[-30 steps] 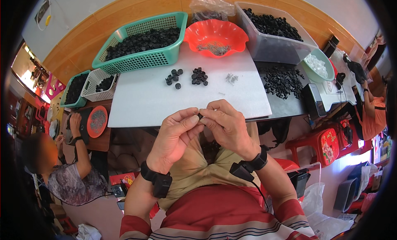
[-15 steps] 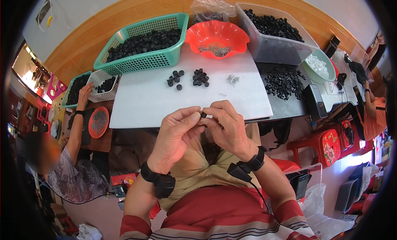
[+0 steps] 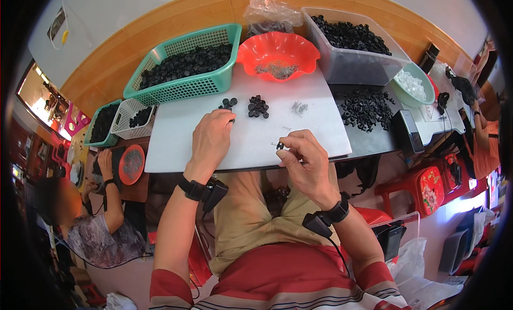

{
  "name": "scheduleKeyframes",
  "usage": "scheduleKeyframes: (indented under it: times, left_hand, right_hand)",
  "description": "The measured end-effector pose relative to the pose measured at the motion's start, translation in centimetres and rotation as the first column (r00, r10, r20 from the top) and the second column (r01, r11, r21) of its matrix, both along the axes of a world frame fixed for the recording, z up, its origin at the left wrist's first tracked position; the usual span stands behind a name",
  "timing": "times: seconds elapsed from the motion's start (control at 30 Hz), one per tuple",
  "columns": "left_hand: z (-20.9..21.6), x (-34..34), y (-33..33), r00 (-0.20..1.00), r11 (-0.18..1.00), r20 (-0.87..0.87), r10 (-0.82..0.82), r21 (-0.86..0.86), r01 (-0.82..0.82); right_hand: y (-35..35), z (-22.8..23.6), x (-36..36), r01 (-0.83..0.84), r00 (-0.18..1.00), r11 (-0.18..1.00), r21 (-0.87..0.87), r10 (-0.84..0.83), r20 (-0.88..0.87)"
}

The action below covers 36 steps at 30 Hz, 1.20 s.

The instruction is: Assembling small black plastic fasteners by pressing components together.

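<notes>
My left hand (image 3: 212, 136) is palm down over the white board (image 3: 176, 133), its fingers bent together at a small round black cap (image 3: 232, 121) that partly shows at the fingertips. Just beyond it lies a small group of black caps (image 3: 228, 102), partly covered by the hand. At the board's near edge my right hand (image 3: 305, 159) pinches a small black plastic part (image 3: 280, 146) between thumb and forefinger. A thin metal pin sticks out of that part to the left. Farther up the board are a pile of black parts (image 3: 258, 106) and a small heap of pins (image 3: 300, 108).
Along the back stand a green basket (image 3: 181, 90) of black caps, a red bowl (image 3: 278, 43) of pins and a clear bin (image 3: 352, 64) of black parts. Loose black parts (image 3: 367, 108) lie to the right. A co-worker (image 3: 104, 224) sits at the left, beside a red plate (image 3: 131, 164).
My hands have come apart. The left has moved forward to the black caps; the right keeps the small part, its pin now showing. The co-worker's hand has drawn back from the white basket.
</notes>
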<state>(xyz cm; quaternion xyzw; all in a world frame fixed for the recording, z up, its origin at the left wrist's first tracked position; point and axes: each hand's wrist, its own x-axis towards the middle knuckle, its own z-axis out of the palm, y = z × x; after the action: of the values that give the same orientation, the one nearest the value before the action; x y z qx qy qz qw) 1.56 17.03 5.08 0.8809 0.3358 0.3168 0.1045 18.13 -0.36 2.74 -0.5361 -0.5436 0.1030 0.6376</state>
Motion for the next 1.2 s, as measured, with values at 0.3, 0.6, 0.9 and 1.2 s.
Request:
scheduleKeyframes:
  times: [0.3,0.6,0.9,1.2]
  left_hand:
    - [0.9,-0.4,0.3,0.995,0.986,-0.031,-0.096,-0.142,0.09]
    - [1.1,-1.1,-2.8,0.89,0.597,0.454,-0.039,-0.704,0.385]
    - [0.7,-1.6,-5.4,0.752,0.322,0.657,0.051,-0.724,0.61]
    - [-0.2,-2.1,-6.1,0.647,0.115,0.719,0.255,-0.687,0.718]
  right_hand:
    - [-0.2,0.2,0.2,-0.056,0.995,0.998,-0.035,0.053,-0.086]
    - [0.0,0.4,-0.1,-0.08,0.994,0.997,-0.023,0.078,-0.079]
    - [0.1,0.2,-0.9,-0.103,0.989,0.994,-0.03,0.099,-0.112]
    - [-0.1,0.7,-1.5,-0.093,0.995,0.996,-0.012,0.092,-0.043]
